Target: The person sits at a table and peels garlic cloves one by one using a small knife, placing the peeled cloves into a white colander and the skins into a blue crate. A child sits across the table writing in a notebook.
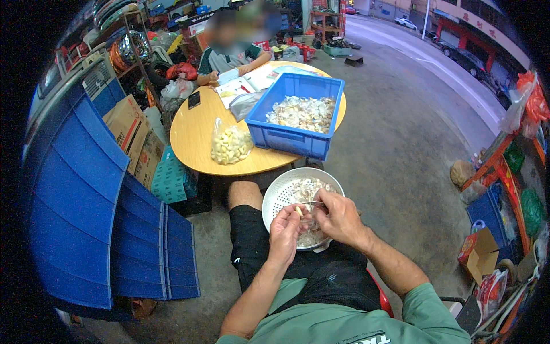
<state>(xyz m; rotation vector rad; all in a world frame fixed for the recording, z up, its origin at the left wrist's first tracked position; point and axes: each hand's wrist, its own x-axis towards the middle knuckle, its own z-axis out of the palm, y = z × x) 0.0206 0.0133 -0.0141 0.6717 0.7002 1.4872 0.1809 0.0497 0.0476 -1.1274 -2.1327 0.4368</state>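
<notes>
My left hand (pixel 285 229) pinches a pale peeled garlic clove (pixel 299 211) above a white colander (pixel 275 198) on my lap. Close beside it, my right hand (pixel 342 217) is closed on a small knife (pixel 312 202), whose thin blade points toward the clove; its handle is hidden in my fingers. Papery garlic skins and pieces (pixel 306 186) lie in the colander. On the round table stands a clear plastic bag (pixel 231 143) filled with peeled cloves. To its right sits a blue plastic crate (pixel 292 139) holding many garlic skins.
Across the round wooden table (pixel 189 135) a person (pixel 232 60) leans over open books (pixel 238 86). A phone (pixel 195 100) lies at the table's left edge. Blue curved panels (pixel 86 200) and cardboard boxes (pixel 125 123) stand to my left. On the right is an orange rack (pixel 507 178) with bags.
</notes>
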